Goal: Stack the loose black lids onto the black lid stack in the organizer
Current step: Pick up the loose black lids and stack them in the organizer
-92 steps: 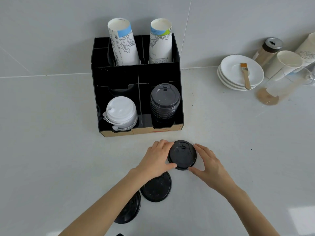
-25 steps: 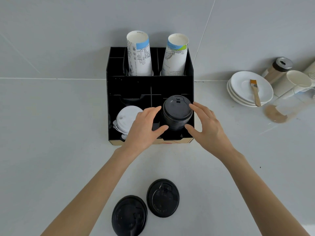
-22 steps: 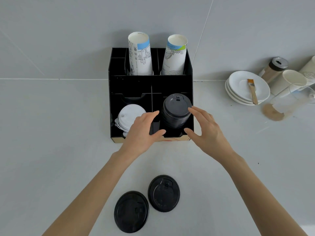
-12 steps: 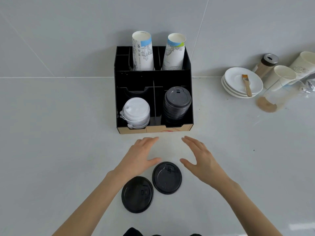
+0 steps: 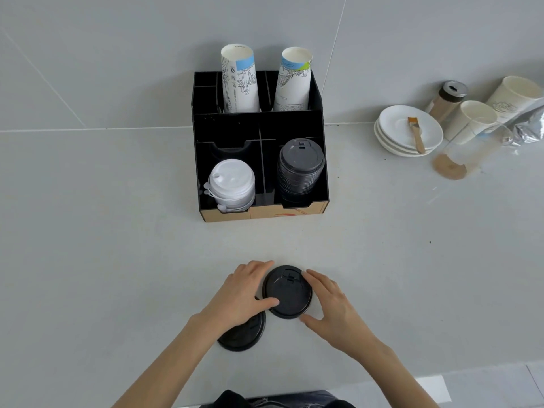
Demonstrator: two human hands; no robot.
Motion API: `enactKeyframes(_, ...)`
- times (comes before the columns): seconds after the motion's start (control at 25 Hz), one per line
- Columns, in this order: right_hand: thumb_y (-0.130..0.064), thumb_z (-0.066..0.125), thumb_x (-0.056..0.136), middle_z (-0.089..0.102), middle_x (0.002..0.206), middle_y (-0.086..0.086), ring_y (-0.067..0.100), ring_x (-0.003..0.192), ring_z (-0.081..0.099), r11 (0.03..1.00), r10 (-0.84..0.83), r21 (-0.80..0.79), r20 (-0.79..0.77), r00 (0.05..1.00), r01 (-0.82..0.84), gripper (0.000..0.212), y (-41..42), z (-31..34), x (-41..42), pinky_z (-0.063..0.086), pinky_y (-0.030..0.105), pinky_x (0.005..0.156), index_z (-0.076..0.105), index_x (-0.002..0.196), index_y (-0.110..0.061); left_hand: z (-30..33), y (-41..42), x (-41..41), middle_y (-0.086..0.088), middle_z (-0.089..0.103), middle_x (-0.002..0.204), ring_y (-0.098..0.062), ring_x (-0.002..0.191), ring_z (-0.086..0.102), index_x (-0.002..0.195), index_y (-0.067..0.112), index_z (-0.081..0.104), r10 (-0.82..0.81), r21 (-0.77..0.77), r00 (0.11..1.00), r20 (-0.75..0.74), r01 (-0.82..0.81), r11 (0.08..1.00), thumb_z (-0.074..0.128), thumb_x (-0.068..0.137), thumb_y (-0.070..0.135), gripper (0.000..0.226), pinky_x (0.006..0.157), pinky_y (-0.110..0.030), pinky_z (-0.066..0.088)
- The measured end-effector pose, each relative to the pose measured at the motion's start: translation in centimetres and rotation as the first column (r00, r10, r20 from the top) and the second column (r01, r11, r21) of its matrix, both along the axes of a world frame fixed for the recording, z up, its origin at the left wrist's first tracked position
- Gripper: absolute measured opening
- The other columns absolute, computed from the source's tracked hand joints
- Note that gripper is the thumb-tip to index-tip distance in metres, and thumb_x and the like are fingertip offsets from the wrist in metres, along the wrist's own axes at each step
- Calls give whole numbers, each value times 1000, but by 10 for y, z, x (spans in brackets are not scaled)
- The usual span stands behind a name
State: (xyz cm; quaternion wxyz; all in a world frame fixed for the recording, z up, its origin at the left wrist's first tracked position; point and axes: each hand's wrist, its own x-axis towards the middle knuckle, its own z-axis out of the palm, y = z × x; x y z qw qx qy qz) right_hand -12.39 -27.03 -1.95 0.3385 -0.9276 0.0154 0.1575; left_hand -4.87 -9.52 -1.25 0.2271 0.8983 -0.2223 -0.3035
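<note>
Both hands have dropped since half a second ago, when they hovered spread above the table — now our left hand [image 5: 238, 295] and right hand [image 5: 332, 307] bracket the nearer loose black lid [image 5: 287, 293] from either side. We judge this the start of the next pick-up, and the grip is where it could fail. This lid is thin and lies flat on the table [image 5: 117, 260], so fingertips closing only on its rim may slide off or tip it up on one edge. Our left palm also covers part of the second loose lid [image 5: 244, 334], which lies just beside the first under that hand; dragging the first sideways could nudge or catch it. Farther out, beyond our fingertips, the black lid stack [image 5: 300, 169] stands tall in the right front bay of the organizer [image 5: 259, 128], close to the white lid stack [image 5: 232, 184]; a lid set down off-centre there would likely sit crooked or knock the column askew. As for our fingers: the left thumb [image 5: 269, 303] rests on the lid's near-left face and the left fingers [image 5: 259, 265] curl round its far-left rim, while the right fingers [image 5: 312, 275] touch its far-right rim and the right thumb [image 5: 309, 319] sits at its near edge. Both hands are half closed, touching the lid — whether it has left the table yet we cannot tell.
</note>
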Motion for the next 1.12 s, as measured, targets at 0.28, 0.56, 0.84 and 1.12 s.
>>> enactKeyframes(0.28, -16, 57, 82, 33, 145, 0, 16, 133, 29, 999, -29, -15, 50, 998, 30, 61, 6, -7, 3, 29, 31, 112, 26, 135, -16, -5, 1, -8, 1, 30, 145, -18, 131, 28, 139, 24, 18, 0, -24, 1000, -17, 0, 1000, 56, 84, 35, 68, 110, -34, 30)
enactKeyframes(0.56, -17, 58, 83, 37, 139, -1, 14, 127, 37, 998, -47, 39, 98, 994, 43, 57, 2, 0, 8, 28, 17, 103, 31, 134, -15, 1, 1, -6, 1, 28, 144, -16, 130, 28, 139, 23, 17, 29, -88, 1000, -4, -29, 996, 58, 83, 33, 70, 109, -31, 29)
enactKeyframes(0.84, -15, 59, 83, 41, 135, 0, 14, 124, 39, 999, -33, 45, 214, 976, 24, 55, -6, 22, 32, 22, 7, 98, 34, 132, -14, 17, -5, 11, -4, 32, 139, -17, 127, 33, 138, 21, 21, 132, -186, 984, 122, -108, 977, 60, 81, 32, 69, 107, -30, 31)
enactKeyframes(1.12, -13, 64, 79, 43, 135, 8, 20, 125, 40, 1000, 12, 7, 325, 946, -15, 57, -18, 47, 67, 31, 20, 104, 37, 130, -9, 35, -18, 36, -3, 37, 134, -17, 123, 39, 134, 22, 28, 226, -333, 952, 204, -150, 931, 64, 79, 31, 67, 101, -25, 33)
